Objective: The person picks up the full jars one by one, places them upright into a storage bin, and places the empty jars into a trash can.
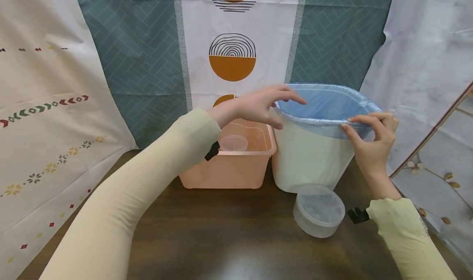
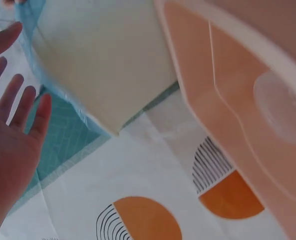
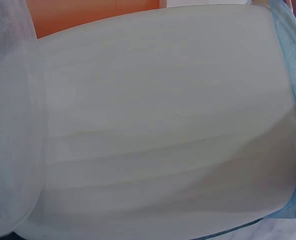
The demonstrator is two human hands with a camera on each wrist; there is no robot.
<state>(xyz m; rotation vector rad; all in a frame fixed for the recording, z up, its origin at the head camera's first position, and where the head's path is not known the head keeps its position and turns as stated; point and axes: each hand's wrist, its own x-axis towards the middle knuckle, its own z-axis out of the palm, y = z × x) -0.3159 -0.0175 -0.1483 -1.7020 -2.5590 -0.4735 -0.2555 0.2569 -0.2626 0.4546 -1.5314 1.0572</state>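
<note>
A white trash bin [image 1: 310, 157] stands at the back right with a blue trash bag [image 1: 329, 103] lining it, the bag's edge folded down over the rim. At the rim's front right, my right hand [image 1: 375, 144] pinches the folded bag edge between thumb and fingers. My left hand [image 1: 258, 105] hovers by the rim's left side, fingers spread and holding nothing. In the left wrist view, those fingers [image 2: 23, 102] are extended beside the blue bag edge. The right wrist view shows mostly the bin's side.
Left of the bin sits a pink plastic basin [image 1: 225, 171] with a clear round container [image 1: 234, 143] inside. A lidded, translucent round container [image 1: 319, 214] stands in front of the bin on the dark wooden table [image 1: 221, 235]. Patterned cloths [image 1: 148, 46] hang behind and at both sides.
</note>
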